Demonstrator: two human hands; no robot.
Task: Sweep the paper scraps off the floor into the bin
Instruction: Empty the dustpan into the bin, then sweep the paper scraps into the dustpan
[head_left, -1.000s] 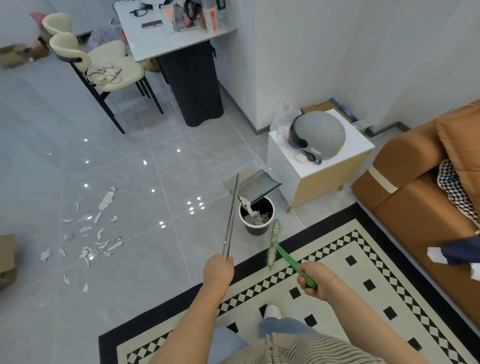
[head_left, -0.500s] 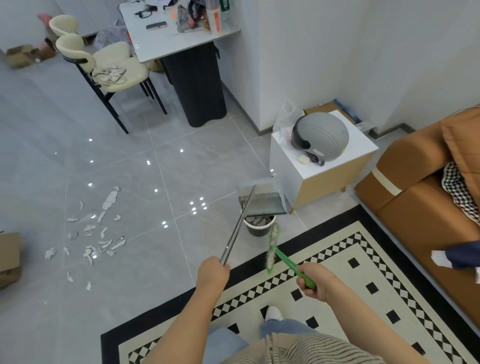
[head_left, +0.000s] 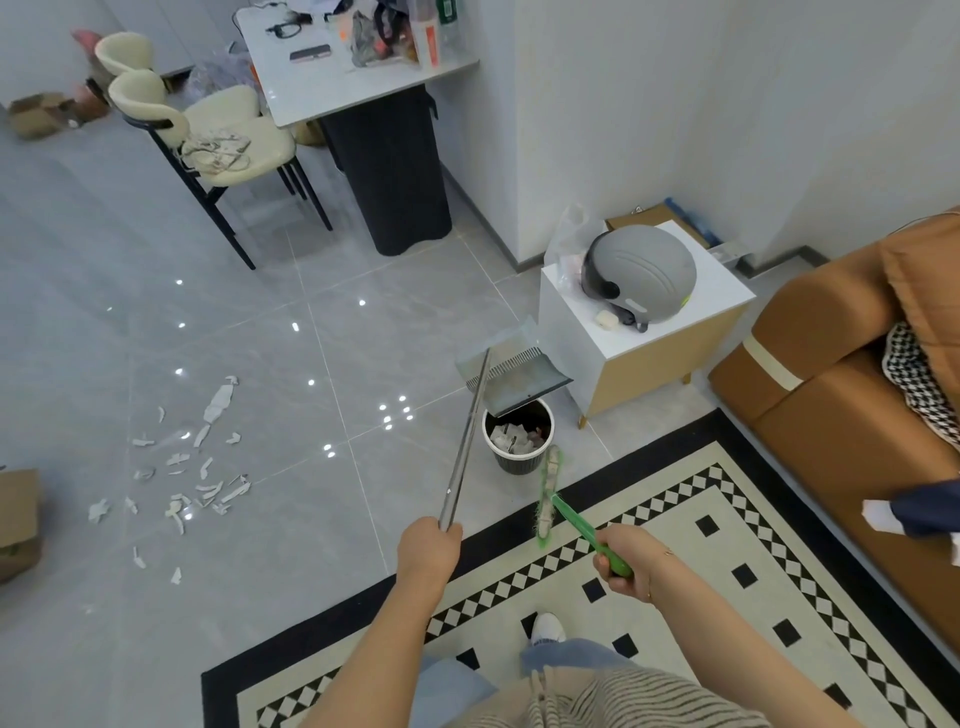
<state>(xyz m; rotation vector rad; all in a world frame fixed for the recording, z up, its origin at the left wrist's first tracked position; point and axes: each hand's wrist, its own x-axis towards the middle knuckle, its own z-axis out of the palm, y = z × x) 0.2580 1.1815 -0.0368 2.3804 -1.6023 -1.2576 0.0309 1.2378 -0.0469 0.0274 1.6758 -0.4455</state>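
While I stood on the rug:
Left hand (head_left: 429, 546): gripped dustpan (head_left: 511, 375) pole over bin (head_left: 518, 435).
Right hand (head_left: 628, 561): gripped green broom (head_left: 549, 493).
Scraps (head_left: 187, 467): on floor.

Left hand (head_left: 429, 544) tips dustpan (head_left: 514, 375) over bin (head_left: 518, 441); right hand (head_left: 626, 560) grips green broom (head_left: 551, 493).

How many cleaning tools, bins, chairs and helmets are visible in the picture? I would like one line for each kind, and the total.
Cleaning tools: 2, the dustpan held by the left hand and the green broom held by the right hand
Bins: 1, the small bin
Chairs: 2, cream
Helmets: 1, grey
Total: 6
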